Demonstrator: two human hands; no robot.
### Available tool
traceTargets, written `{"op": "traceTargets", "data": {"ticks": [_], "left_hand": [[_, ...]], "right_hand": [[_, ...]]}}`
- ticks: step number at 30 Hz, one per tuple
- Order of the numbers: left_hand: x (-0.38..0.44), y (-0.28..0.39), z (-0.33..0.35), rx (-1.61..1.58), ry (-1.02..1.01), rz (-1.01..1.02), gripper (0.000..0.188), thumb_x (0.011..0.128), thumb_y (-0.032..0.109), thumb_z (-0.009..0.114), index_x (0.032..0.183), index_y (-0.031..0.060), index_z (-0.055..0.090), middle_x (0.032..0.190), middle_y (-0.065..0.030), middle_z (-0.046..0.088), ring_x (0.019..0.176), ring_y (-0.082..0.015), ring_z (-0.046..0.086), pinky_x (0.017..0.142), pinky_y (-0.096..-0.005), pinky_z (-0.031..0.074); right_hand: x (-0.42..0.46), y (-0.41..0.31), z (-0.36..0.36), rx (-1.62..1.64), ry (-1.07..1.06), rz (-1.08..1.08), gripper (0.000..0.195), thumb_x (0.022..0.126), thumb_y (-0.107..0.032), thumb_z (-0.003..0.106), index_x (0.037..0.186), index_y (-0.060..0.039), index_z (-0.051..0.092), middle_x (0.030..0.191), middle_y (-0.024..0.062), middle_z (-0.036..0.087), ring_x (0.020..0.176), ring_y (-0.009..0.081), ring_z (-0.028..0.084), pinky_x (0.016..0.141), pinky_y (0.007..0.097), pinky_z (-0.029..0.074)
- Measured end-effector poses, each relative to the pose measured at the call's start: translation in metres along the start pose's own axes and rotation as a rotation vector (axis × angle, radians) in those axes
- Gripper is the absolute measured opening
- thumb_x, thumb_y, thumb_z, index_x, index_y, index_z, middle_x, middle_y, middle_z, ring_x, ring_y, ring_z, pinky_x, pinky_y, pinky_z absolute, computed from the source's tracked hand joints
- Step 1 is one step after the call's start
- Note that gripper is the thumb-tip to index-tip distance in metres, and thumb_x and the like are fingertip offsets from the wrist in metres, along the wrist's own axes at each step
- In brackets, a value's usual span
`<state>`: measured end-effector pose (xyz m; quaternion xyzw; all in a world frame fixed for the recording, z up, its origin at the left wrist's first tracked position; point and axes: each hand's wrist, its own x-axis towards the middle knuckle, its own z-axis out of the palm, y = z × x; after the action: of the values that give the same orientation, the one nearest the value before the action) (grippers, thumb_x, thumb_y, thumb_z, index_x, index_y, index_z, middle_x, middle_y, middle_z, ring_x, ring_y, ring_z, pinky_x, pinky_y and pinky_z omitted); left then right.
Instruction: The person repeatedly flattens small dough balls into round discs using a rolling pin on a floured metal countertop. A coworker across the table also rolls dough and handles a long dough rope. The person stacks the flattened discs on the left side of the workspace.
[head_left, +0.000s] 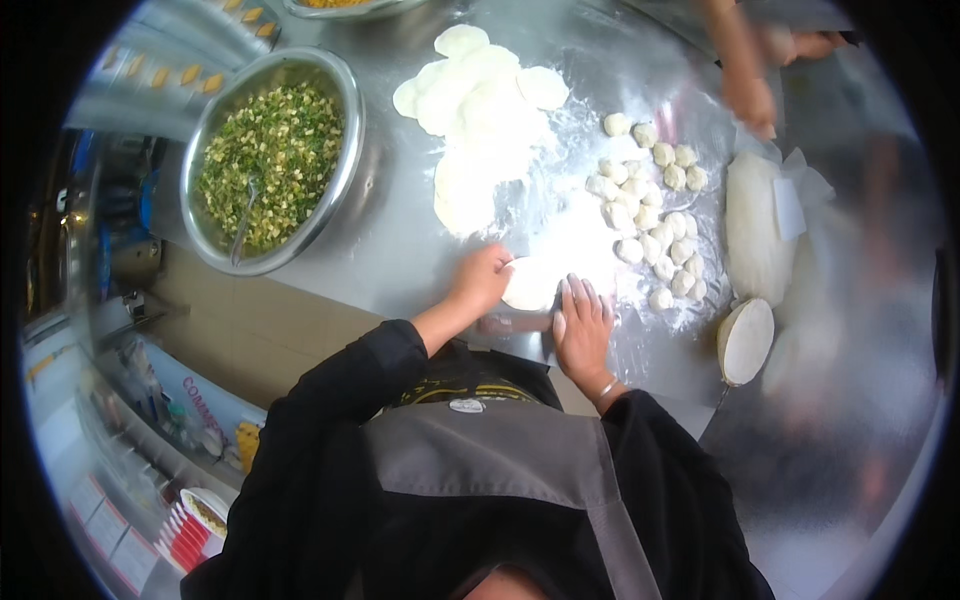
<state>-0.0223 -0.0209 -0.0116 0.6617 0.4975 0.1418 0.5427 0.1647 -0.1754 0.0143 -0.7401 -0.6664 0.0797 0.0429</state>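
Note:
My left hand (482, 280) pinches the left edge of a round, flat dough wrapper (527, 283) on the floured steel table. On the wrapper's right, my right hand (584, 324) lies palm down with its fingers stretched forward, over the right end of a rolling pin (517, 323). Whether its palm grips the pin cannot be seen. The pin lies just below the wrapper, near the table's edge. Several small dough balls (646, 217) sit to the right in loose flour. Beyond my hands, rolled wrappers (472, 112) overlap in a pile, partly washed out by glare.
A large steel bowl (352, 161) of chopped green and pale filling, with a spoon (244, 221), stands at the left. On the right are a wrapped pale bundle (757, 232) and a round strainer-like thing (746, 342). Another person's hand (752, 105) reaches in at the upper right.

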Motion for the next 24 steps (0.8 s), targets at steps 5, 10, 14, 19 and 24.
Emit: {"op": "traceTargets", "data": {"ticks": [5, 10, 14, 19, 24], "left_hand": [[0.03, 0.013, 0.011, 0.332, 0.161, 0.436, 0.02, 0.095, 0.018, 0.077, 0.104, 0.0006, 0.072, 0.089, -0.0213, 0.071, 0.089, -0.0446, 0.069, 0.082, -0.0495, 0.056], [0.009, -0.015, -0.004, -0.047, 0.01, -0.03, 0.021, 0.097, 0.018, 0.077, 0.106, 0.0, 0.074, 0.096, -0.0198, 0.076, 0.09, -0.0393, 0.074, 0.081, -0.0425, 0.058], [0.016, 0.023, 0.002, 0.288, -0.035, 0.147, 0.03, 0.098, 0.027, 0.078, 0.107, -0.001, 0.075, 0.104, -0.0207, 0.079, 0.093, -0.037, 0.076, 0.084, -0.043, 0.059], [0.035, 0.005, -0.012, 0.14, -0.017, 0.084, 0.028, 0.096, 0.026, 0.078, 0.107, 0.0003, 0.075, 0.102, -0.021, 0.077, 0.094, -0.0395, 0.074, 0.084, -0.0439, 0.059], [0.016, 0.023, 0.004, 0.176, -0.048, 0.065, 0.023, 0.093, 0.022, 0.078, 0.108, 0.0037, 0.075, 0.099, -0.0206, 0.075, 0.098, -0.0429, 0.071, 0.085, -0.047, 0.057]], "right_hand": [[0.128, -0.003, -0.013, 0.104, 0.142, 0.108, 0.044, 0.11, -0.028, 0.054, 0.147, -0.0063, 0.063, 0.154, 0.0138, 0.061, 0.138, 0.0391, 0.056, 0.115, 0.0544, 0.04], [-0.002, 0.004, 0.004, 0.011, -0.035, -0.037, 0.058, 0.104, -0.028, 0.059, 0.159, -0.0102, 0.054, 0.169, 0.0109, 0.046, 0.152, 0.0302, 0.047, 0.121, 0.0568, 0.035], [0.085, -0.013, -0.015, 0.096, -0.017, 0.099, 0.051, 0.107, -0.027, 0.055, 0.154, -0.0074, 0.057, 0.166, 0.0122, 0.049, 0.152, 0.0321, 0.047, 0.12, 0.0534, 0.037], [0.049, 0.003, -0.004, 0.104, 0.009, -0.025, 0.053, 0.105, -0.025, 0.057, 0.155, -0.0055, 0.056, 0.167, 0.0116, 0.049, 0.152, 0.0322, 0.047, 0.119, 0.0524, 0.037], [0.059, -0.013, 0.003, 0.078, 0.055, 0.043, 0.052, 0.105, -0.028, 0.058, 0.153, -0.0079, 0.059, 0.16, 0.0107, 0.056, 0.147, 0.0306, 0.051, 0.116, 0.0552, 0.038]]}}
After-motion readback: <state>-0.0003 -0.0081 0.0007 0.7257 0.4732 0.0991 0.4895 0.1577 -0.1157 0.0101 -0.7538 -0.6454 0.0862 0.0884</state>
